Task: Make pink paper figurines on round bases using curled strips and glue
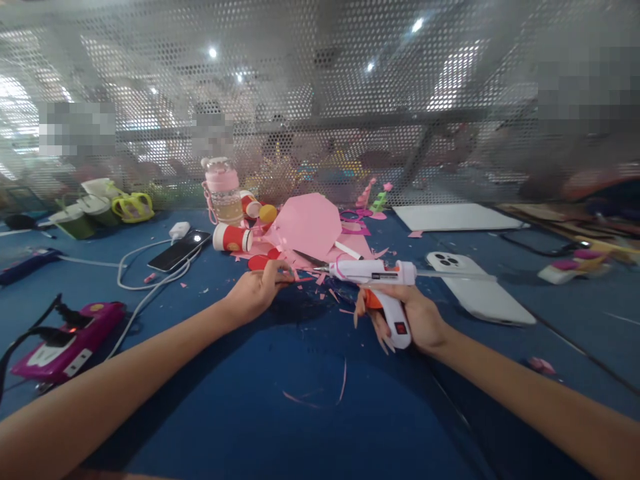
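Note:
My right hand (417,317) grips a white glue gun (383,280) with an orange trigger, its nozzle pointing left. My left hand (257,290) pinches a small red paper piece (287,275) just ahead of the nozzle, over the blue table (280,413). Behind them lie a large pink paper shape (307,223), red paper circles (257,262) and several pink scraps.
A white phone (477,290) lies face down at right, a black phone (180,250) with white charger cable at left. A pink bottle (223,190), a red-and-white cup (233,238), a magenta glue gun (70,340) and a white board (453,217) stand around. Perforated metal screen behind.

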Demonstrator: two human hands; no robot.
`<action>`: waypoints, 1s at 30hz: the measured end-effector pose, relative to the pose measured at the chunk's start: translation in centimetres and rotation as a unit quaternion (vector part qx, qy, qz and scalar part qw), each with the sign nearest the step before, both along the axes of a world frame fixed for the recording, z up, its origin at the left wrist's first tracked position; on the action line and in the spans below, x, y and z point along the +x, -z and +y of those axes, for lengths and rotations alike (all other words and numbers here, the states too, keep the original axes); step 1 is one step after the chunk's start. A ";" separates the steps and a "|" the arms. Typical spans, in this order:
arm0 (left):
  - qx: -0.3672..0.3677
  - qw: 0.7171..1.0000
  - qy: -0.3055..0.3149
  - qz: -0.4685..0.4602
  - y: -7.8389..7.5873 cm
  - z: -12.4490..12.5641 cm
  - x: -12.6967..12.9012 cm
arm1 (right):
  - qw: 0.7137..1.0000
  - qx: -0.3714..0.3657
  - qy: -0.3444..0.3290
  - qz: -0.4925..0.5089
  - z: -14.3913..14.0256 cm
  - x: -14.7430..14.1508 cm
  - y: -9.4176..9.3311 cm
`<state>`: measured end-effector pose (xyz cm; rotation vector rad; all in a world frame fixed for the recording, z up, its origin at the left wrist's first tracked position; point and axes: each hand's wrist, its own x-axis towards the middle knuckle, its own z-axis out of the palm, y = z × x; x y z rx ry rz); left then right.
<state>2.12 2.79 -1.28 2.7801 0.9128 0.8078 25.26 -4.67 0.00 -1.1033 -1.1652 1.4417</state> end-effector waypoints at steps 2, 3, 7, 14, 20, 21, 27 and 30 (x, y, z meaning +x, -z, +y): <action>0.039 0.999 0.008 0.014 0.0 -0.3 -0.2 | 1.000 0.003 0.003 0.006 0.0 0.1 0.0; 0.069 0.997 0.016 0.022 -0.1 -0.4 -0.2 | 1.000 0.003 0.004 0.010 0.0 0.2 0.0; 0.215 0.974 0.057 0.047 -0.7 -1.1 -0.1 | 1.000 -0.003 0.005 0.015 -0.1 0.4 0.1; 0.289 0.953 0.087 0.025 -1.2 -1.2 0.4 | 0.999 -0.028 0.009 -0.020 -0.2 0.3 0.4; 0.287 0.953 0.094 0.033 -1.1 -1.2 0.3 | 0.999 -0.035 0.023 -0.008 -0.3 0.2 0.2; 0.287 0.952 0.097 0.040 -1.2 -1.2 0.3 | 0.999 -0.031 0.020 -0.007 -0.3 0.2 0.1; 0.303 0.943 0.121 0.058 -1.5 -1.3 0.5 | 1.000 -0.005 -0.006 -0.007 -0.5 0.4 0.3; 0.305 0.943 0.120 0.057 -1.4 -1.3 0.5 | 1.000 -0.016 -0.010 -0.025 -0.6 0.3 0.4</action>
